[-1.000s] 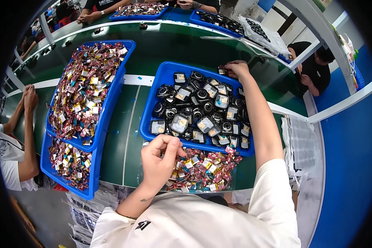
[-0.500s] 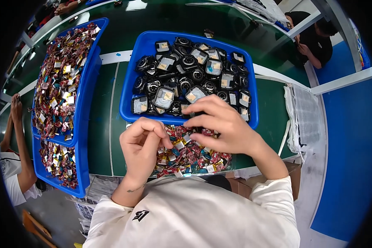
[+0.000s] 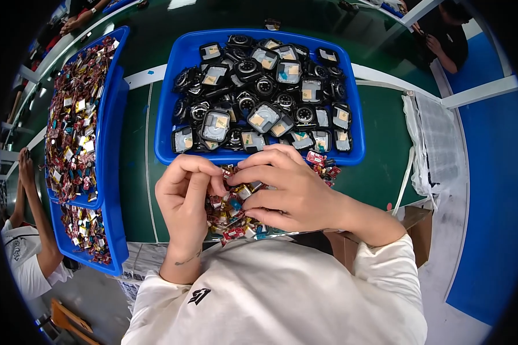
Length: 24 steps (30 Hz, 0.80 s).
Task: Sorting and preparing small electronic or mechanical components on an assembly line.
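My left hand (image 3: 185, 195) is closed, thumb against the curled fingers. Whatever they hold, if anything, cannot be made out. Close to its right, my right hand (image 3: 293, 190) reaches across with fingers bent and apart, its fingertips over a pile of small parts (image 3: 233, 227). These look like red circuit boards with silver, yellow and blue pieces attached. My right hand covers much of the pile. Just beyond both hands stands a blue bin (image 3: 360, 132) heaped with black smartwatch cases (image 3: 265, 86). Some of them show pale inner faces with tan stickers.
Two blue bins, an upper one (image 3: 110, 77) and a lower one (image 3: 116, 253), hold more small parts on the left. Wrapped white stacks (image 3: 437, 144) stand right of the green table (image 3: 380, 115). Other people work at far left and upper right.
My right hand has come down and nearer, from the bin's front edge to over the pile. My left hand has shifted slightly left, still closed. The whole view has shifted a little.
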Available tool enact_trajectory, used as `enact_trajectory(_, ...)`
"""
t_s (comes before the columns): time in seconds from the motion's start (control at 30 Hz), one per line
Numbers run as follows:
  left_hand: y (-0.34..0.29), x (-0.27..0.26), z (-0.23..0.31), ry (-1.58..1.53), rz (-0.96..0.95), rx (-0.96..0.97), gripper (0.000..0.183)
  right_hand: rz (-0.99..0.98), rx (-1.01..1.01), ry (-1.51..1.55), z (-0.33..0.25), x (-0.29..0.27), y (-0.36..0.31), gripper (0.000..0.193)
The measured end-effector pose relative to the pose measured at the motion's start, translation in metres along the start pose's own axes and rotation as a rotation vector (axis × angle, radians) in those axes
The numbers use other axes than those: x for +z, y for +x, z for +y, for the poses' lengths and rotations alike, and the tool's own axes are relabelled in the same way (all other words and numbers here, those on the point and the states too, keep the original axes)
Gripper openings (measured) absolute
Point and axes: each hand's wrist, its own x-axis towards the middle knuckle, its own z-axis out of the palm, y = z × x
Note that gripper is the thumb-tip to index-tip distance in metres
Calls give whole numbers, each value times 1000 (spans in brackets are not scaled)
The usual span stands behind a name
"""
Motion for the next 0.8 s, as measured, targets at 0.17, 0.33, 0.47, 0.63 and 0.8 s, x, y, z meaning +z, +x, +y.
enact_trajectory(0.17,-1,8,4,93,73,-64,8,209,122,141,8,-7,-1,11)
enact_trajectory(0.33,-2,7,0,334,-130,57,32,374,163,235,11,-7,-2,8)
enact_trajectory(0.47,-1,13,2,546,-158,151,33,413,135,211,12,-7,-1,7)
enact_trajectory(0.63,-5,12,0,338,-42,210,29,422,101,-41,9,-12,4,6)
enact_trajectory(0.8,0,7,-2,457,22,302,29,428,298,205,4,-15,-4,10)
